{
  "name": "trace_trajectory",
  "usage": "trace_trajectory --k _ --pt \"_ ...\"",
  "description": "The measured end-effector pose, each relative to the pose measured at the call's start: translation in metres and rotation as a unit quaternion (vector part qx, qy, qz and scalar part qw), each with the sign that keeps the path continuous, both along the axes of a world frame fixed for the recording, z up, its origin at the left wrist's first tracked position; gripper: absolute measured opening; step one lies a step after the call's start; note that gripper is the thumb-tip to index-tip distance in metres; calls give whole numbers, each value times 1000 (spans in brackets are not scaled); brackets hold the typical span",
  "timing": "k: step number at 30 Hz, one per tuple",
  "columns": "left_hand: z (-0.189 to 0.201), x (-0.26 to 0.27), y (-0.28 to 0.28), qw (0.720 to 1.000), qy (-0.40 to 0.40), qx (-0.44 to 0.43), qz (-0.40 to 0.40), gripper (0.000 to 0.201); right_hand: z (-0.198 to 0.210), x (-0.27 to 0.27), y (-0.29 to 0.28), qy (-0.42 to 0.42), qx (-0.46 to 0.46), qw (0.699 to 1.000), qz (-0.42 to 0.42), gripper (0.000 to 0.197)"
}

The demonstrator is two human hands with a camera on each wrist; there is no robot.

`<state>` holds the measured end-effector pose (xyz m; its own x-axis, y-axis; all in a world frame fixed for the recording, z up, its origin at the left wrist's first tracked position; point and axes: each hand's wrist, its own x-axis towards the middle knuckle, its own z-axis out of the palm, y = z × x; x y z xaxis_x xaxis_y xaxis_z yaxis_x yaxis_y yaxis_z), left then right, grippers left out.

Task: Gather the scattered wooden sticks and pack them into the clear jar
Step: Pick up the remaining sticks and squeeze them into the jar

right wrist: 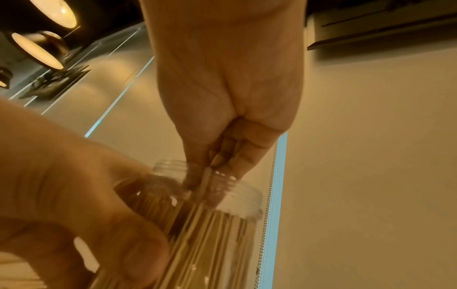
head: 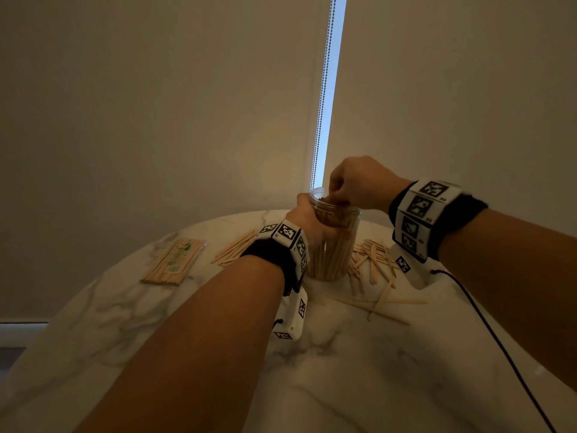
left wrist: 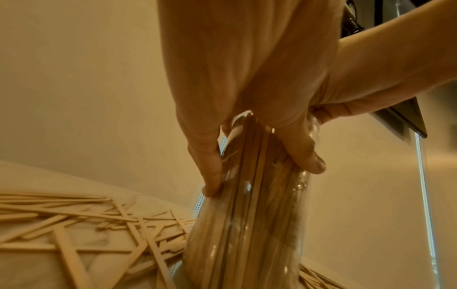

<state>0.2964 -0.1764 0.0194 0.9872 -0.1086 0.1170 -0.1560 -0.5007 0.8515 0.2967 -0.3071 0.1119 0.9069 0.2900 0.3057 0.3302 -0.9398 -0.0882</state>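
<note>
Left hand (head: 307, 218) wrapped round upper part of clear jar (head: 331, 260), fingers and thumb curled on glass, steadying it upright on marble table (head: 343, 370). Right hand (head: 359, 182) above jar mouth, fingertips (right wrist: 195, 176) bunched, pinching few wooden sticks (right wrist: 206, 181) poking down through rim. Jar already pretty stuffed. Loose sticks (head: 373, 265) scattered right of jar, another bunch (head: 232, 246) to left, sealed packet (head: 173, 260) further left.
</note>
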Motion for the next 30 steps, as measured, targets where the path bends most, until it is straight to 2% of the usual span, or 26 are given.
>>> trace_trajectory --k 2,5,8,10,12,14,15,17,19,20,22,25,26,30 --pt "0 0 0 1000 2 8 -1 106 -2 -3 3 31 -25 999 3 22" --pt "2 -1 0 1000 4 8 2 104 1 -4 4 72 -15 997 -1 14" --pt "1 -2 1 1000 5 11 4 106 2 -3 4 118 -4 993 -3 18" --pt "0 -1 2 1000 8 -4 0 108 4 -1 -1 103 91 990 3 15" --pt "3 2 7 1000 22 -2 -14 111 6 1 -15 30 208 978 0 18" --pt "14 6 20 995 71 62 -43 119 4 8 -39 -38 261 964 -33 19" --pt "20 10 30 988 104 107 -43 119 -1 13 -53 -32 267 962 -56 20" --pt "32 22 53 973 137 187 -18 95 -17 25 -75 56 218 967 -116 24" --pt "34 40 72 952 111 284 23 61 -43 41 -93 167 81 968 -171 37" --pt "30 50 79 936 99 336 42 56 -56 48 -99 209 2 959 -193 47" --pt "11 71 89 900 108 416 74 62 -82 64 -110 249 -94 939 -219 67" --pt "-21 94 92 852 140 497 85 82 -106 82 -113 273 -111 930 -217 87" --pt "-28 94 89 847 147 503 91 87 -110 83 -107 285 -101 929 -215 91" --pt "-43 99 62 878 151 446 92 102 -119 91 -77 301 -117 932 -164 96"
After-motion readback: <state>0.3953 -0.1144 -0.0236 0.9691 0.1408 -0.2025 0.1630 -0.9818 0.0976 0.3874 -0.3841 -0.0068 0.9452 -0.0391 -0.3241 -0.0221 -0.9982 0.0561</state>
